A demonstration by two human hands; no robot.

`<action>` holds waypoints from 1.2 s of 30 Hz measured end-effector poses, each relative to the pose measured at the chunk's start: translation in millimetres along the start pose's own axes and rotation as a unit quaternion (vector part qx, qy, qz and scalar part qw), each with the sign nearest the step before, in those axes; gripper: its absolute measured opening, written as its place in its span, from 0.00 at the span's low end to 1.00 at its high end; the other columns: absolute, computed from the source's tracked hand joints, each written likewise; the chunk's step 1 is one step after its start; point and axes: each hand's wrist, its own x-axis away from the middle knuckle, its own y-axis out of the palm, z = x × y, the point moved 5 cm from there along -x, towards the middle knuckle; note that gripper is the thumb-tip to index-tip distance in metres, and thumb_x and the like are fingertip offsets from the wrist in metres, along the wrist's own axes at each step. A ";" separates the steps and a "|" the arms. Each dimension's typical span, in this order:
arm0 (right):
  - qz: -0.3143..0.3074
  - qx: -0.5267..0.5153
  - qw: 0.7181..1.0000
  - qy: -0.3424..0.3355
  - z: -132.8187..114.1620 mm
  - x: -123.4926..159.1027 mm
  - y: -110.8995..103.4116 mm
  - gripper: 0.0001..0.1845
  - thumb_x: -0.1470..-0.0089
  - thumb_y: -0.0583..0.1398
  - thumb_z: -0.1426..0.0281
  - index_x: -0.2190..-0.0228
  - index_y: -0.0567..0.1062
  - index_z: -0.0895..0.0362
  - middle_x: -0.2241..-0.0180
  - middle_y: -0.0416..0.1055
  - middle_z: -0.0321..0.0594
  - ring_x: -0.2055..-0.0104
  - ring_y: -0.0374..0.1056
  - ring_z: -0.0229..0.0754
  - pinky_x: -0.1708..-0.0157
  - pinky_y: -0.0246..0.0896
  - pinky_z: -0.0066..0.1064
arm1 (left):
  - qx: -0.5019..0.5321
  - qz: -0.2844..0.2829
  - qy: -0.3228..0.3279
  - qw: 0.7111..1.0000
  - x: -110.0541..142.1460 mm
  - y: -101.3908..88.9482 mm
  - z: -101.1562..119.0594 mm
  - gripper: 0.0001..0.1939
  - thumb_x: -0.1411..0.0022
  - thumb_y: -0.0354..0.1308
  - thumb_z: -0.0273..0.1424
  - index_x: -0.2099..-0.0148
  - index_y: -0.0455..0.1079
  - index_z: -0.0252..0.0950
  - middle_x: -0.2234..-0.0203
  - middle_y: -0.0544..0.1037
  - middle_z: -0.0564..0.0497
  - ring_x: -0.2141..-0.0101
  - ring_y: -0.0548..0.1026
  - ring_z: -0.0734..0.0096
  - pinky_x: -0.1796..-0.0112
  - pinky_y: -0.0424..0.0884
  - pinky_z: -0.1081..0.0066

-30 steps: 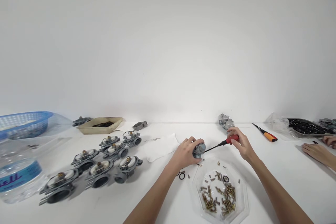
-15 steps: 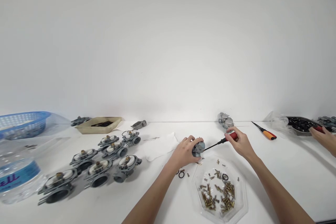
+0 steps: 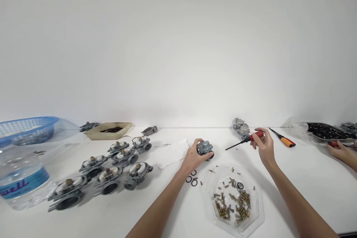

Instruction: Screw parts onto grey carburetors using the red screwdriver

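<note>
White counter point(image 3: 111, 217): your left hand point(image 3: 193, 155) clasps carburetor point(image 3: 205, 146), nine o'clock from right hand point(image 3: 264, 146), which grips screwdriver point(image 3: 246, 140) clear of it.

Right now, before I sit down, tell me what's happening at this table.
A person is working with both hands. The left hand grips a small metal part, while the right hand holds a red-handled screwdriver, its tip clear of the part. A clear tray of brass-coloured screws sits between the forearms. Several metal bodies stand to the left, and a co-worker's hand shows at the far right.
</note>
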 end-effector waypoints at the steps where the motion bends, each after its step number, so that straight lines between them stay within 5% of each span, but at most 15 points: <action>1: -0.005 0.004 1.000 0.000 -0.5 1.5 2.6 0.18 0.48 0.66 0.59 0.61 0.69 0.53 0.78 0.69 0.31 0.80 0.65 0.37 0.79 0.59 0.28 | 0.017 0.000 -0.009 1.000 0.0 0.7 -2.2 0.26 0.49 0.66 0.43 0.50 0.62 0.43 0.61 0.80 0.51 0.62 0.78 0.61 0.59 0.73 0.64; 7: -0.033 0.008 0.999 0.013 -2.9 6.2 10.6 0.22 0.49 0.66 0.55 0.59 0.68 0.54 0.73 0.74 0.37 0.72 0.75 0.46 0.79 0.61 0.30 | -0.002 0.007 0.031 0.999 3.1 5.5 1.6 0.29 0.49 0.69 0.42 0.49 0.62 0.43 0.60 0.79 0.51 0.59 0.77 0.59 0.56 0.72 0.61; 12: -0.033 0.010 0.999 0.008 -1.2 4.3 8.8 0.21 0.49 0.66 0.55 0.59 0.69 0.54 0.75 0.73 0.36 0.74 0.75 0.45 0.79 0.60 0.29 | -0.083 -0.012 0.113 0.990 6.4 12.9 13.4 0.29 0.48 0.70 0.42 0.45 0.66 0.48 0.51 0.74 0.52 0.53 0.75 0.57 0.53 0.71 0.63; 18: -0.013 0.007 0.999 0.034 5.6 2.1 5.2 0.22 0.53 0.67 0.56 0.61 0.70 0.55 0.76 0.73 0.36 0.77 0.73 0.43 0.82 0.56 0.26 | -0.139 -0.051 0.134 0.980 8.8 11.6 19.2 0.31 0.47 0.68 0.46 0.42 0.67 0.51 0.46 0.71 0.51 0.52 0.75 0.56 0.53 0.72 0.61; 23: 0.002 -0.004 0.999 0.040 5.6 2.8 2.0 0.20 0.53 0.68 0.57 0.62 0.71 0.55 0.76 0.73 0.36 0.78 0.72 0.41 0.82 0.55 0.26 | -0.079 -0.107 0.136 0.982 7.3 1.8 17.5 0.33 0.47 0.68 0.45 0.40 0.66 0.48 0.44 0.70 0.49 0.67 0.77 0.69 0.58 0.75 0.63; 29: 0.026 -0.026 0.999 0.036 5.4 1.9 -0.6 0.18 0.52 0.68 0.59 0.64 0.72 0.55 0.77 0.72 0.35 0.79 0.71 0.40 0.82 0.55 0.26 | -0.106 -0.130 0.119 0.979 5.9 0.1 18.1 0.30 0.47 0.68 0.43 0.43 0.66 0.46 0.60 0.79 0.53 0.69 0.78 0.67 0.59 0.73 0.63; 36: 0.057 -0.055 0.997 0.006 3.9 1.4 -6.6 0.15 0.51 0.68 0.61 0.64 0.72 0.54 0.81 0.68 0.31 0.82 0.63 0.36 0.82 0.54 0.27 | -0.230 -0.031 0.183 0.955 5.9 -1.2 24.1 0.23 0.48 0.69 0.47 0.53 0.69 0.46 0.71 0.77 0.58 0.69 0.76 0.66 0.68 0.67 0.70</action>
